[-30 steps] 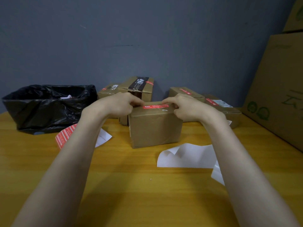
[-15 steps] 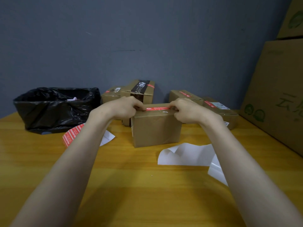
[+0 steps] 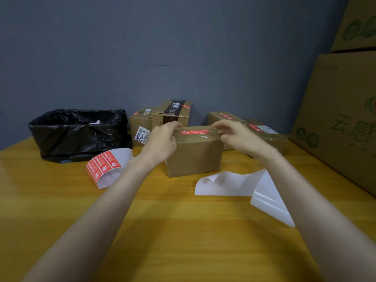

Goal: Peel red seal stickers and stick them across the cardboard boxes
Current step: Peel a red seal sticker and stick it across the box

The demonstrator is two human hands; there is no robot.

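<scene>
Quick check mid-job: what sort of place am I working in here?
Likely a small packing or shipping corner: taped cardboard boxes sit on a wooden table, big printed cartons stack at the right, and a sheet of red seal stickers lies by the boxes.

Box with its seal
We see the brown cardboard box (image 3: 195, 157) upright, centre, red seal sticker (image 3: 195, 132) flat across its top; curled sticker sheet (image 3: 103, 164) lies to its left.
</scene>
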